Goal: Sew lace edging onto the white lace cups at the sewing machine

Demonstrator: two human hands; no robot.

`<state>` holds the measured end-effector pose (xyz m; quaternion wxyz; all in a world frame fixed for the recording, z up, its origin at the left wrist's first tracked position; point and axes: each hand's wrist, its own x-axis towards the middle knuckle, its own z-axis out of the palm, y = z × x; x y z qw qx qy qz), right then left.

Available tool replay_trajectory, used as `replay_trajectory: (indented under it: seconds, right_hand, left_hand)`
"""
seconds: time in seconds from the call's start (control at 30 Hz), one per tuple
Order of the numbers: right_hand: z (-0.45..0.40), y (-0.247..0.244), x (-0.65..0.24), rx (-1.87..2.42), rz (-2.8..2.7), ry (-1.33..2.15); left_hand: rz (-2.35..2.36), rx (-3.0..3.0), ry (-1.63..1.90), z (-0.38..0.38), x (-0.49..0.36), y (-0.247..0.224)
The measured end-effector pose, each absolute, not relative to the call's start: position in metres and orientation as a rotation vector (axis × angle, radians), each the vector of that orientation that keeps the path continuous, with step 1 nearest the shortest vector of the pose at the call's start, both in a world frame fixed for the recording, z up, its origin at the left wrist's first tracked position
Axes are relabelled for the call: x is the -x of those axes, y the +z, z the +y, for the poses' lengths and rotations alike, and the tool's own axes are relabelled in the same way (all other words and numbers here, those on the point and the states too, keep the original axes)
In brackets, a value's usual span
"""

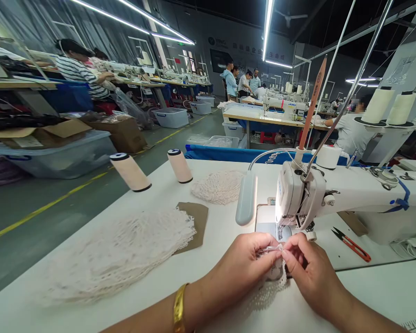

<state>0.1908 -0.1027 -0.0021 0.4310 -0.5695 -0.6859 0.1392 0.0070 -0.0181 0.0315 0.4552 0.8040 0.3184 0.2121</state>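
Just in front of the needle area of a white sewing machine (pixel 298 194), both hands pinch a small piece of white lace (pixel 280 273). My left hand (pixel 249 259), with a gold bracelet on its wrist, grips the lace between thumb and fingers. My right hand (pixel 308 266) pinches the same piece close beside it, the fingertips nearly touching. The lace hangs down between and below the hands. To the left lies a large pile of white lace pieces (pixel 125 249), partly over a brown card (pixel 197 222). A smaller lace pile (pixel 218 187) lies behind.
Two thread cones (pixel 131 172) (pixel 180 166) stand at the table's back left. Red-handled snips (pixel 351 244) lie right of the needle area. A grey lamp (pixel 247 198) is beside the machine head. Other people sit at machines beyond.
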Motion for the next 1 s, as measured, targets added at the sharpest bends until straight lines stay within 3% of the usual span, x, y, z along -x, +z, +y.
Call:
replay_trajectory:
  seconds: [0.27,0.67,1.0]
  right_hand:
    - [-0.102,0.005,-0.191,1.349,-1.806,0.089]
    - [-0.102,0.001,-0.192,1.388,-1.793,0.113]
    - [-0.088,-0.004,-0.192,1.670,-1.836,0.105]
  left_hand:
    - [0.704,-2.046,0.575,-0.022,-0.007,0.031]
    - [0.722,-1.836,0.454,-0.023,-0.007,0.050]
    - [0.912,-2.374,0.595,-0.014,-0.022,0.018]
